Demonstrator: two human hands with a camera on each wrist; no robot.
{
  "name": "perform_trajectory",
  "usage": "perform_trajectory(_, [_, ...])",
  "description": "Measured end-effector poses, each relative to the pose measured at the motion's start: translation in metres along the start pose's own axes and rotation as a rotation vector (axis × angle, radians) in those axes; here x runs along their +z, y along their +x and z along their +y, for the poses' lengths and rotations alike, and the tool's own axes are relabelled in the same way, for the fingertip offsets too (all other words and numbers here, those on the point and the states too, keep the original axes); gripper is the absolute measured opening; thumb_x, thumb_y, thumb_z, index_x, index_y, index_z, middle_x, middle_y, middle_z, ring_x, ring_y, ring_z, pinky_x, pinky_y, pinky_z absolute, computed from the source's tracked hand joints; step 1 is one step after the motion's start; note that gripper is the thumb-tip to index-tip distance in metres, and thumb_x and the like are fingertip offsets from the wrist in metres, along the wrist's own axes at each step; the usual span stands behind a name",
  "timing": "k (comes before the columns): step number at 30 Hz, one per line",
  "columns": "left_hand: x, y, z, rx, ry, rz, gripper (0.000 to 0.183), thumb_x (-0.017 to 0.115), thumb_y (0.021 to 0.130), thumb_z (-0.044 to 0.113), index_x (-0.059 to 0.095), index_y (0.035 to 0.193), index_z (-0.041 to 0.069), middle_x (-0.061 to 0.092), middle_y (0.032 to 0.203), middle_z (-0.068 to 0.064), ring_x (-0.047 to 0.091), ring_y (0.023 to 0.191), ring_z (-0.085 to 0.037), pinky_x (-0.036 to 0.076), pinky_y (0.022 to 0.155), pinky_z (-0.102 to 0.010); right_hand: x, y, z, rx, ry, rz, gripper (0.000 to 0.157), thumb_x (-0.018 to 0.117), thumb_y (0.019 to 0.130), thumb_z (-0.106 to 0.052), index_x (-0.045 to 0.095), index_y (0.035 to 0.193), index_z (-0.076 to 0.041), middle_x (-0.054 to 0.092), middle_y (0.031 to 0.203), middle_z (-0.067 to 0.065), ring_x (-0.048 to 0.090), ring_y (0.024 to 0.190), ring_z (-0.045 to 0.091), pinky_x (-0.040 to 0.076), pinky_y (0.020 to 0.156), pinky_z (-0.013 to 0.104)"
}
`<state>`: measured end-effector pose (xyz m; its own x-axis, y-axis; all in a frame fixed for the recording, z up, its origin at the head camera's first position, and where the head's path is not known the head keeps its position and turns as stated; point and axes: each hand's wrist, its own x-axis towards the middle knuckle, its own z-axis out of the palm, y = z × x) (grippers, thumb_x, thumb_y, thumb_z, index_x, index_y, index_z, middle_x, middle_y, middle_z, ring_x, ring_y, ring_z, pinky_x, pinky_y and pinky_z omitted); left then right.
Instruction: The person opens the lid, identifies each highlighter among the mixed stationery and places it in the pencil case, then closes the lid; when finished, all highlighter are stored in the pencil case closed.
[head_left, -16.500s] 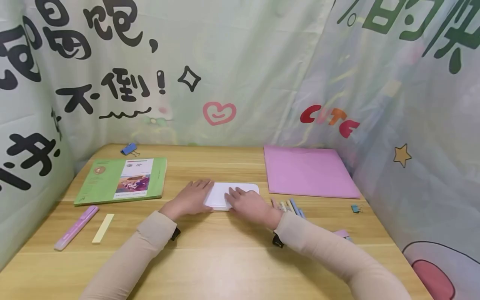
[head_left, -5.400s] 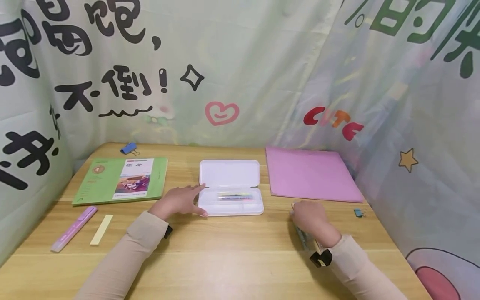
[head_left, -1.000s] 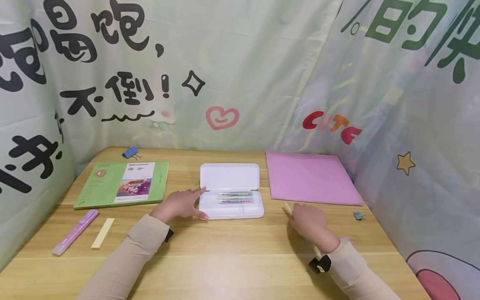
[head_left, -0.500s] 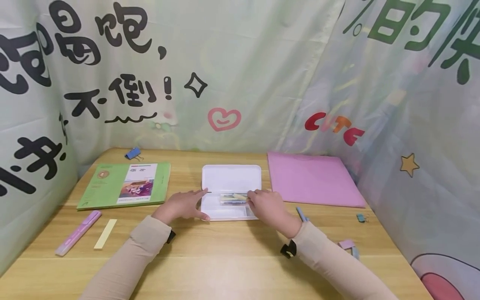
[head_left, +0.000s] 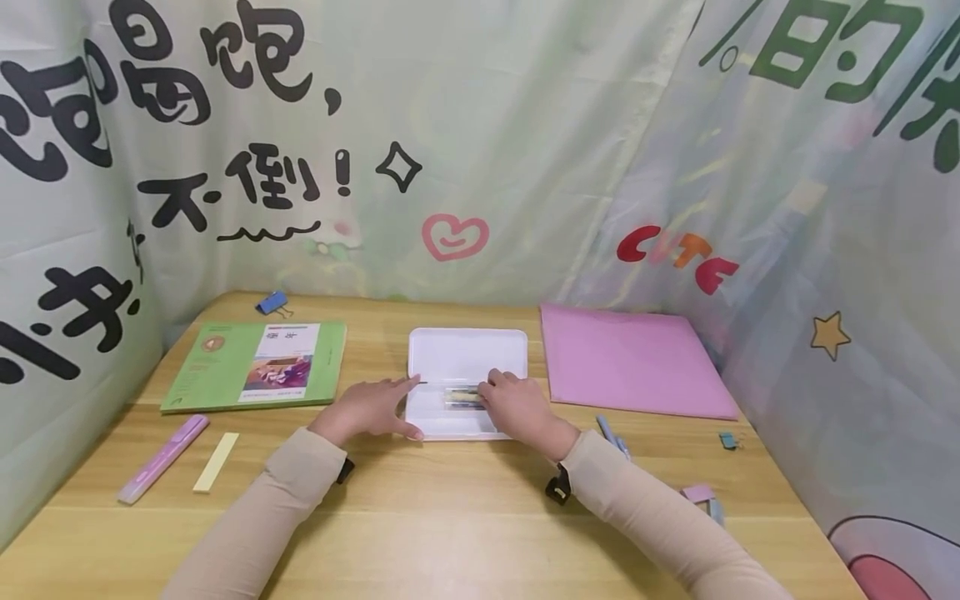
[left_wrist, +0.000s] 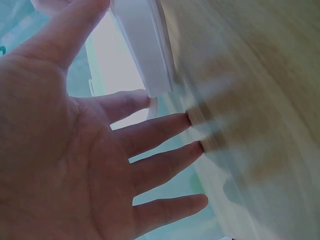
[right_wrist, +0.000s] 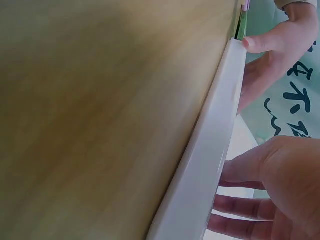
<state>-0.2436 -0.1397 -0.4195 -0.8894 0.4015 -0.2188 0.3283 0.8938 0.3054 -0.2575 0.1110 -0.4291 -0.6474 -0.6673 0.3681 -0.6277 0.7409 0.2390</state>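
A white pencil case [head_left: 442, 427] lies with its lid [head_left: 468, 350] folded back in the head view. Several slim clear-bodied pens [head_left: 454, 403] are inside it. My left hand [head_left: 367, 412] is spread at the case's left end, thumb at the front corner and forefinger near the hinge; the left wrist view shows straight fingers. My right hand [head_left: 521, 408] reaches in from the right, thumb and fingers bent down over a cream-coloured pen [head_left: 463, 397] among the others. The fingers hide the pen's right end. In the right wrist view the front wall [right_wrist: 200, 165] covers the fingertips.
Blue pens [head_left: 611, 433] lie right of the case, with lilac and grey-blue strips [head_left: 701, 496] nearer me. A pink folder [head_left: 633, 358], teal clip [head_left: 728, 440], green book [head_left: 217, 367], blue binder clip [head_left: 272, 302], pink pen box [head_left: 163, 458] and pale yellow strip [head_left: 216, 462] surround it.
The case was closed at first, then its lid was opened. Within the last second my right hand carried the cream pen leftward into it. My left hand stays at the case's end.
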Motion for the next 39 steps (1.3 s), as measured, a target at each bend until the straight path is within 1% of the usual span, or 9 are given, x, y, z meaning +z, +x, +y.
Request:
perform_trajectory(4, [0.0,0.002,-0.001,-0.005,0.007,0.006,0.102,0.056,0.057,0.071,0.021,0.139,0.021,0.031,0.136,-0.009,0.029,0.122,-0.031,0.024,0.094,-0.054,-0.001,-0.002,0.002,-0.017,0.016,0.034,0.009,0.061,0.079,-0.023,0.063,0.083,-0.014,0.049,0.071,-0.003,0.044,0.054,0.01,0.03,0.034,0.02])
perform_trajectory(10, [0.0,0.004,-0.001,-0.005,0.01,0.009,0.102,0.056,0.057,0.071,0.021,0.139,0.022,0.031,0.136,-0.009,0.029,0.123,-0.031,0.022,0.095,-0.054,-0.01,-0.01,0.011,-0.004,0.03,0.028,0.015,0.066,0.074,-0.02,0.062,0.087,-0.014,0.052,0.075,-0.003,0.048,0.059,0.01,0.036,0.039,0.02])
perform_trajectory(13, [0.0,0.004,0.0,-0.001,0.011,0.007,0.101,0.056,0.058,0.071,0.02,0.139,0.022,0.031,0.137,-0.009,0.028,0.123,-0.031,0.021,0.095,-0.054,-0.019,-0.02,0.019,0.043,0.03,0.019,0.017,0.066,0.073,-0.019,0.063,0.089,-0.014,0.054,0.077,-0.002,0.051,0.061,0.012,0.039,0.041,0.023])
perform_trajectory(19, [-0.005,0.0,0.002,-0.005,-0.003,0.007,0.101,0.057,0.058,0.069,0.021,0.139,0.021,0.031,0.136,-0.012,0.029,0.122,-0.032,0.022,0.094,-0.055,-0.034,-0.049,0.038,0.19,0.016,0.013,0.016,0.066,0.071,-0.017,0.064,0.087,-0.012,0.055,0.075,-0.001,0.052,0.063,0.016,0.04,0.041,0.029])
perform_trajectory(25, [-0.006,0.0,0.001,-0.007,0.008,0.003,0.101,0.056,0.058,0.07,0.02,0.139,0.021,0.031,0.136,-0.012,0.029,0.122,-0.032,0.022,0.094,-0.056,-0.039,-0.075,0.053,0.287,0.024,-0.076,0.014,0.066,0.072,-0.017,0.062,0.083,-0.009,0.05,0.069,0.0,0.045,0.056,0.014,0.035,0.038,0.024])
perform_trajectory(28, [-0.005,0.001,0.0,-0.004,0.009,0.002,0.101,0.056,0.059,0.07,0.02,0.139,0.021,0.031,0.136,-0.012,0.029,0.122,-0.032,0.021,0.094,-0.056,-0.041,-0.087,0.058,0.336,0.028,-0.117,0.014,0.066,0.073,-0.019,0.059,0.077,-0.008,0.046,0.066,0.001,0.042,0.053,0.015,0.034,0.038,0.025])
perform_trajectory(32, [-0.003,0.002,0.001,-0.003,0.005,-0.004,0.101,0.056,0.059,0.07,0.02,0.139,0.021,0.031,0.136,-0.013,0.029,0.122,-0.032,0.021,0.094,-0.056,-0.046,-0.101,0.063,0.418,0.009,-0.183,0.021,0.066,0.073,-0.022,0.054,0.074,-0.005,0.043,0.064,0.005,0.041,0.052,0.019,0.034,0.038,0.029])
perform_trajectory(36, [-0.003,0.001,0.003,-0.004,-0.005,-0.009,0.1,0.057,0.06,0.068,0.02,0.139,0.02,0.031,0.136,-0.014,0.029,0.122,-0.033,0.021,0.094,-0.056,-0.053,-0.112,0.069,0.533,0.013,-0.311,0.03,0.064,0.075,-0.028,0.051,0.075,-0.001,0.043,0.064,0.008,0.043,0.052,0.021,0.036,0.039,0.032])
perform_trajectory(39, [-0.003,0.0,0.004,-0.006,-0.008,-0.011,0.099,0.058,0.06,0.067,0.02,0.139,0.02,0.031,0.136,-0.015,0.029,0.122,-0.033,0.022,0.094,-0.056,-0.057,-0.117,0.072,0.608,0.031,-0.42,0.033,0.061,0.077,-0.033,0.05,0.073,-0.002,0.044,0.061,0.007,0.044,0.05,0.02,0.036,0.039,0.033])
